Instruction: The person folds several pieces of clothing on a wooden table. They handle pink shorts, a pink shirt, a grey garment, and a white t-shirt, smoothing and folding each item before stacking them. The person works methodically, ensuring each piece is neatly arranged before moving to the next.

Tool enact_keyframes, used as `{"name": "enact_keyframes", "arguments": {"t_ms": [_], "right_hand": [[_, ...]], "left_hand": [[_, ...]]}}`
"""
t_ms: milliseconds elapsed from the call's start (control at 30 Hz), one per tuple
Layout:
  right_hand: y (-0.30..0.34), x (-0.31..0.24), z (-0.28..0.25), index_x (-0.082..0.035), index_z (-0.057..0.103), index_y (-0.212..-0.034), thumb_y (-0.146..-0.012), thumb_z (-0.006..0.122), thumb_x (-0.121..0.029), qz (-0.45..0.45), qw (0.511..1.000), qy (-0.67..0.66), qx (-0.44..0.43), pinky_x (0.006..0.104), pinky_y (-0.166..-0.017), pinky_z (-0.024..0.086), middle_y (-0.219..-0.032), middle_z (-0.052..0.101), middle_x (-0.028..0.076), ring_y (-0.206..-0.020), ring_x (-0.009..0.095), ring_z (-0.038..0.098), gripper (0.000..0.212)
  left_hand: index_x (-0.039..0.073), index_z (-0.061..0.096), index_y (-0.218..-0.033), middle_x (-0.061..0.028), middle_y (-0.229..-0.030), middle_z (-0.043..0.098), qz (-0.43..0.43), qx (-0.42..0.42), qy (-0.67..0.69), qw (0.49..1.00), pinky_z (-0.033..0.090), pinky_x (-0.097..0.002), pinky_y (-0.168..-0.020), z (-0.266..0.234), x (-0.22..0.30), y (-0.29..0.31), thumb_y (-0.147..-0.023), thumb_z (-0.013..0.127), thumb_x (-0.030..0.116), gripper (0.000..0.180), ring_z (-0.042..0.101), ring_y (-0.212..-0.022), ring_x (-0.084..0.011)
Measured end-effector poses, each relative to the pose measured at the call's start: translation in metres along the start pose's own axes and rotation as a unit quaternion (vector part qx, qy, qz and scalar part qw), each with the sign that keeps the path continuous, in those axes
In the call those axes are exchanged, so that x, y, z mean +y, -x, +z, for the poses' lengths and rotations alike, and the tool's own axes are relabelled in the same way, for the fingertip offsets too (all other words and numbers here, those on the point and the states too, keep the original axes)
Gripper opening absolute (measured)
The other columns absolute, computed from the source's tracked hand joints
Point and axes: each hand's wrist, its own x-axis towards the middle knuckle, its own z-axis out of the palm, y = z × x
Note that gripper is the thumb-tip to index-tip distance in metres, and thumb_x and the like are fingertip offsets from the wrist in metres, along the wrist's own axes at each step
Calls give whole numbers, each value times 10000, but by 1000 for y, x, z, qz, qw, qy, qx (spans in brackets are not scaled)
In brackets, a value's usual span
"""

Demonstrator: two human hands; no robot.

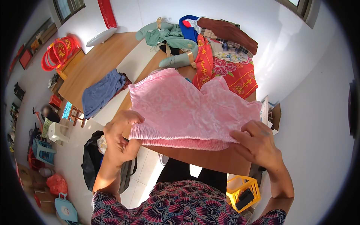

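Note:
A pair of pink patterned shorts (180, 105) lies spread over the near end of the wooden table, its gathered elastic waistband toward me and its two legs pointing away. My left hand (125, 133) pinches the left end of the waistband between thumb and fingers. At the waistband's right end, my right hand (257, 142) grips the fabric the same way. Between both hands the band is stretched out, and a narrow gap shows between its front and back layers. Beyond the shorts lies a red cloth with flowers and gold print (240, 77).
Folded blue clothing (103, 92) rests on the table's left part. Green garments (168, 39) and a brown garment (232, 33) are heaped at the far end. A black bag (92, 161) and a yellow basket (245, 189) stand below. White walls rise behind and to the right.

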Motion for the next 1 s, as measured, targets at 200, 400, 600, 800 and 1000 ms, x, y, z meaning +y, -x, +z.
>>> {"name": "enact_keyframes", "arguments": {"t_ms": [200, 400, 600, 800, 1000], "right_hand": [[-90, 58, -49, 35, 661, -1017, -929, 591, -5, 131, 955, -237, 120, 267, -753, 478, -893, 654, 54, -852, 129, 581, 119], [-135, 61, -79, -116, 586, -1333, -875, 688, -118, 41, 990, -93, 95, 314, -731, 520, -925, 685, 52, -781, 180, 643, 470], [-149, 59, -111, -217, 620, -1275, -856, 690, -152, -22, 932, 342, 118, 378, -520, 463, -719, 539, 78, -568, 267, 565, 430], [-176, 68, -171, -166, 635, -1200, -868, 693, -303, -12, 946, 172, 274, 349, -704, 522, -935, 695, 114, -788, 286, 668, 364], [-147, 27, -191, -253, 591, -1344, -700, 801, -366, -164, 919, 330, 138, 336, -593, 468, -787, 508, 58, -608, 241, 518, 687]], "left_hand": [[-5, 613, -880, 7, -749, 562, -79, -92, 23, 992, 395, -249, -609, -32, -28, -141, -932, 639, 183, 197, 476, -692, -57], [0, 679, -951, -36, -774, 624, -146, -76, -109, 980, 463, -256, -666, -34, -12, -220, -936, 587, 327, 341, 578, -665, -121], [-31, 687, -951, -97, -726, 628, -125, -22, -132, 983, 469, -308, -568, -50, 2, -247, -860, 619, 359, 406, 589, -577, -157], [20, 692, -894, -53, -747, 654, 1, 108, -165, 980, 493, -273, -634, -59, 45, -269, -901, 614, 397, 385, 639, -691, -145], [-65, 703, -904, -220, -834, 702, 7, 135, -192, 972, 512, -380, -689, -64, 79, -285, -800, 615, 364, 450, 672, -772, -303]]}}
